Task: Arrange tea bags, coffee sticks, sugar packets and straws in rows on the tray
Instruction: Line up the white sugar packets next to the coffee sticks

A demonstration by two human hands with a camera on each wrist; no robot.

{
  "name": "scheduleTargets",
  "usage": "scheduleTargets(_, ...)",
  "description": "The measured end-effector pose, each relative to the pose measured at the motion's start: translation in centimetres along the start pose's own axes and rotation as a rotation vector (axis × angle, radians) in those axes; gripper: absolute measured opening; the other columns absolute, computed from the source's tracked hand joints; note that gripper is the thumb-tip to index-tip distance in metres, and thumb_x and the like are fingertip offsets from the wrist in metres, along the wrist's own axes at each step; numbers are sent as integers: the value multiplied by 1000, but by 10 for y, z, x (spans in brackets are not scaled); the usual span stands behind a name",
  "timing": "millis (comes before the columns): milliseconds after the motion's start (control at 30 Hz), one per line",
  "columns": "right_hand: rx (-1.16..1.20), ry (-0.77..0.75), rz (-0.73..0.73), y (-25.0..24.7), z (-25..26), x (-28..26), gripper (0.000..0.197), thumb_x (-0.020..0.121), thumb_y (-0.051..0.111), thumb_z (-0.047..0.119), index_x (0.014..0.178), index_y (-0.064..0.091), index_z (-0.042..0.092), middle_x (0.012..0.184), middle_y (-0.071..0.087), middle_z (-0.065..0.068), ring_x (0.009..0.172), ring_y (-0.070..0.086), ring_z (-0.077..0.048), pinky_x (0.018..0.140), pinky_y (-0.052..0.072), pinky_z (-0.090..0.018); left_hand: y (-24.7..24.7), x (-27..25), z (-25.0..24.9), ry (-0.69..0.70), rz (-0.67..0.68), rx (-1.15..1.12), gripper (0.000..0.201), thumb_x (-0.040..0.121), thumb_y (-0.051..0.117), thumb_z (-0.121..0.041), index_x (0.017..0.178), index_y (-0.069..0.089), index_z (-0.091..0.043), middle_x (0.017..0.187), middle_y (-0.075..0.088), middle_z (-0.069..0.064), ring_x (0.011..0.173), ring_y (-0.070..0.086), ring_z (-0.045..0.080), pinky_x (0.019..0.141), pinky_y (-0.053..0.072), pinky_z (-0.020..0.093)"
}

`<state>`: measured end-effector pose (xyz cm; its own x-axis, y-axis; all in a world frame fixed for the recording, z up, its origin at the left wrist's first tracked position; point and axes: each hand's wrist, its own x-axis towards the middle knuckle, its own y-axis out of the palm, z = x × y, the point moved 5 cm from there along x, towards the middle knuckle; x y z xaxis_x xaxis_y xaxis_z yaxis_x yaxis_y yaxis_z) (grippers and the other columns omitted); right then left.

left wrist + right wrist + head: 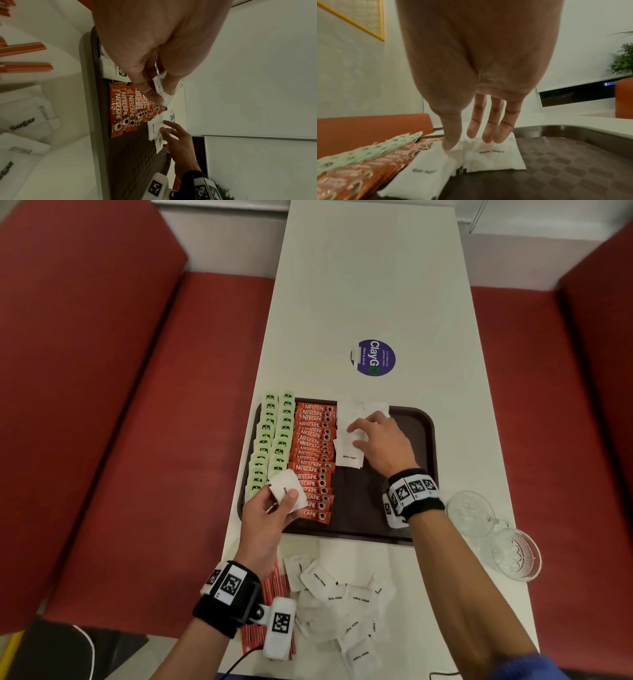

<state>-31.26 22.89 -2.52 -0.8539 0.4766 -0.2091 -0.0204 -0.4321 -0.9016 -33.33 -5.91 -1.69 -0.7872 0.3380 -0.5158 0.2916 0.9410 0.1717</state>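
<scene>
Looking down from the head view, a dark brown tray [421,440] sits on a white table [370,285]. Two columns of green tea bags [272,440] fill its left side, a column of orange coffee sticks [313,460] lies beside them, and a short row of white sugar packets [349,440] comes next. The right hand [383,443] lies on that row, fingers spread and relaxed, its grip wide and holding nothing. The left hand [270,518] hovers over the tray's near left corner, pinching a held sugar packet [287,491]. Loose sugar packets [342,607] and red straws [274,594] lie on the table near the person; two glass dishes [496,535] stand to the right.

In the left wrist view, the left hand [154,47] pinches the held sugar packet [163,86] between thumb and fingers above the coffee sticks [123,108]; the right hand [178,140] touches the sugar packets [154,128] beyond.

In the right wrist view, the right hand [479,67] reaches down with straight fingers [488,128], the thumb touching the sugar packets [488,155] on the tray [573,162].
</scene>
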Motion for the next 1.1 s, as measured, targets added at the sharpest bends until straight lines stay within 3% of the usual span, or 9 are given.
scheduleTargets(167,-5,14,2,9,-5,3,26,100,75,27,125,70,26,131,58,-3,127,52,-28,96,55,-48,-1,1,-2,5,-4,6,30,101,71,-13,132,71,-10,125,76,8,116,74,25,84,64,28)
scheduleTargets(300,56,62,-54,14,-9,2,12,105,69,26,113,71,18,122,60,-4,120,53,-27,90,54,-45,-4,1,-1,1,-18,11,30,101,71,-13,131,71,-9,125,75,9,116,74,25,83,64,28)
scheduleTargets(400,32,89,-87,18,-10,1,12,106,64,24,108,71,15,117,62,-6,115,55,-32,89,54,-49,-6,1,-1,1,-19,14,30,101,72,-14,131,71,-9,124,76,9,116,74,25,83,64,28)
scheduleTargets(567,25,118,-139,17,-7,-5,20,106,65,31,116,70,15,122,63,-8,116,57,-34,90,54,-51,-4,-1,-1,4,-14,27,28,101,72,-14,129,72,-11,123,77,7,116,74,24,85,64,30)
scheduleTargets(700,118,102,-139,17,-1,-26,34,98,76,41,124,61,24,122,63,-3,115,55,-26,87,57,-46,-2,-2,-1,11,-3,28,31,101,72,-12,132,70,-10,124,75,9,114,75,25,86,64,32)
scheduleTargets(800,29,72,-58,29,6,-40,33,97,80,36,120,60,23,121,62,-4,114,58,-28,86,59,-46,-1,-2,-1,-1,23,19,30,104,68,-14,133,68,-9,127,74,11,114,75,26,91,65,37)
scheduleTargets(933,29,95,-83,28,9,-47,27,98,78,31,119,64,21,120,62,-6,114,59,-31,87,58,-48,5,-7,-2,-51,71,-41,30,110,57,-17,137,64,-6,125,76,9,111,77,27,96,64,40)
scheduleTargets(1033,136,80,-114,13,18,-58,25,100,77,37,118,67,24,121,66,-1,113,60,-24,88,57,-42,12,-12,-4,-42,114,-12,21,110,57,-14,130,64,-10,120,78,11,110,78,26,91,66,38)
scheduleTargets(1100,405,8,-110,-2,35,-72,20,102,75,43,114,71,27,113,71,8,100,67,-10,82,58,-30,16,-13,-8,-22,143,52,18,108,61,-11,125,58,-6,114,80,13,104,79,26,82,67,35)
